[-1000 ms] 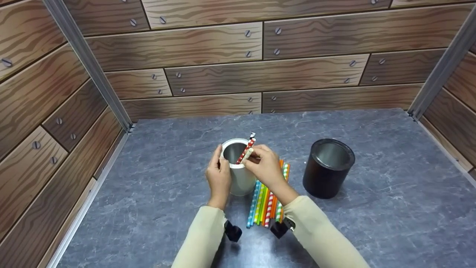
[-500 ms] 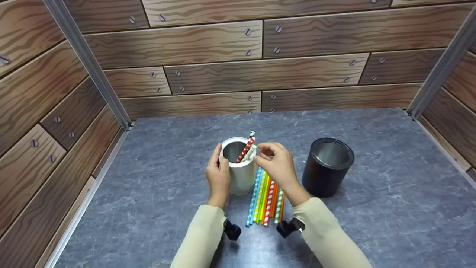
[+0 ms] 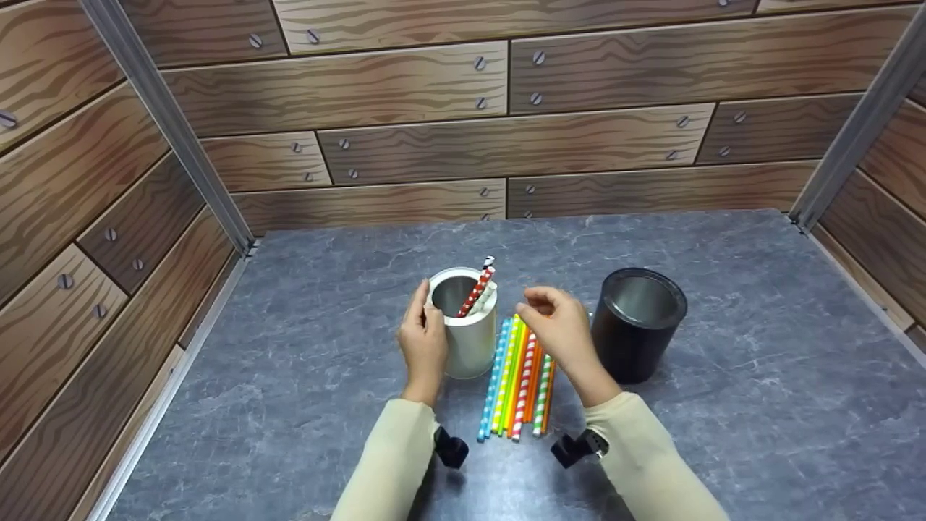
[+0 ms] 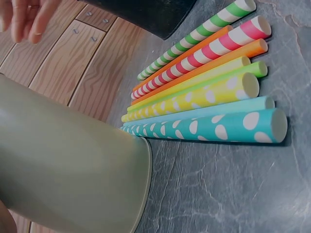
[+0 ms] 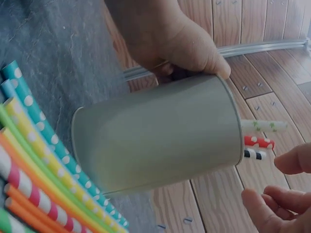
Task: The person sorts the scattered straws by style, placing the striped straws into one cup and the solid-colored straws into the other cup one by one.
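A pale grey-white can (image 3: 470,351) stands upright on the table, its mouth facing up. My left hand (image 3: 422,336) holds it at its left side, thumb at the rim. Three paper straws lean inside against the right rim: a red one with white dots (image 3: 475,293), a black-and-white striped one (image 5: 254,154) and a white one with green print (image 5: 265,125). To the right of the can, my right hand (image 3: 563,325) hovers over a row of straws (image 4: 209,128), fingers loosely bent and holding nothing. Several colours lie there side by side: teal, yellow, lime, orange, red-striped and green-striped.
A black can (image 3: 636,336) stands upright on the right, close beside the right hand. Wood-patterned panels (image 3: 405,87) rise behind and at both sides of the grey marbled table (image 3: 325,304). Black cameras (image 3: 451,449) are strapped at the wrists.
My right hand has let go of the white green-printed straw, which now leans in the pale can, and has moved right, away from the rim. The left hand stays on the can.
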The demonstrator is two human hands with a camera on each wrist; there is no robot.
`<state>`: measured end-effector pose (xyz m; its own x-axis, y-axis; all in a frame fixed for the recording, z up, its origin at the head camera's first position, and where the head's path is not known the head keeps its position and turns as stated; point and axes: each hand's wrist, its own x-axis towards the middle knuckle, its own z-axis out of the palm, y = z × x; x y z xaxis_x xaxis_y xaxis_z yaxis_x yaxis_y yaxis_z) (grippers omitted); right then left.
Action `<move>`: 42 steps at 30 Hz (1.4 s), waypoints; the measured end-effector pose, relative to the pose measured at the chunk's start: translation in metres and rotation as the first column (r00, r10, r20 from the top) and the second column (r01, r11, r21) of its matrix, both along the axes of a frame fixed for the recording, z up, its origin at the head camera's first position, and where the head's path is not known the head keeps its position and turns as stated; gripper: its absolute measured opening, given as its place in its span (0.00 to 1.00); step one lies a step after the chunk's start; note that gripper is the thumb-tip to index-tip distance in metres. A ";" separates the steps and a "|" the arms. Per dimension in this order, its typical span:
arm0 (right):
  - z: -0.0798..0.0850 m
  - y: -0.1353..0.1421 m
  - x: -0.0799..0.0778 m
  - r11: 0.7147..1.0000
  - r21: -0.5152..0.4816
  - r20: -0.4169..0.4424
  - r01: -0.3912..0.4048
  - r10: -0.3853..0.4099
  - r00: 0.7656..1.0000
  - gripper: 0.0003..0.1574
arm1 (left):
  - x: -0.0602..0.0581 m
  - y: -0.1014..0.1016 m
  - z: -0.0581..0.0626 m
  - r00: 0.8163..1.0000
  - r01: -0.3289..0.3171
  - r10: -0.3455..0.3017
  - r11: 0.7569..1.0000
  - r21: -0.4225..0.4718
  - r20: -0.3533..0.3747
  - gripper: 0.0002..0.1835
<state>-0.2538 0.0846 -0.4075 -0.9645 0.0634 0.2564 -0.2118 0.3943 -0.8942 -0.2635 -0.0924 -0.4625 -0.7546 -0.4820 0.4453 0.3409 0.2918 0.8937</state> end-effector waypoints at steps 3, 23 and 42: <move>-0.006 0.004 -0.001 1.000 0.017 0.025 0.004 -0.005 1.000 0.18 | 0.000 0.000 0.000 1.000 -0.002 0.002 1.000 -0.004 0.002 0.21; -0.046 0.025 -0.002 0.971 0.238 0.207 0.019 -0.070 0.976 0.32 | -0.001 -0.001 0.000 1.000 -0.012 0.012 1.000 0.005 0.007 0.21; -0.075 0.033 -0.017 0.921 0.382 0.313 -0.076 -0.052 0.948 0.32 | 0.000 -0.001 0.002 1.000 -0.006 0.006 1.000 0.009 -0.005 0.21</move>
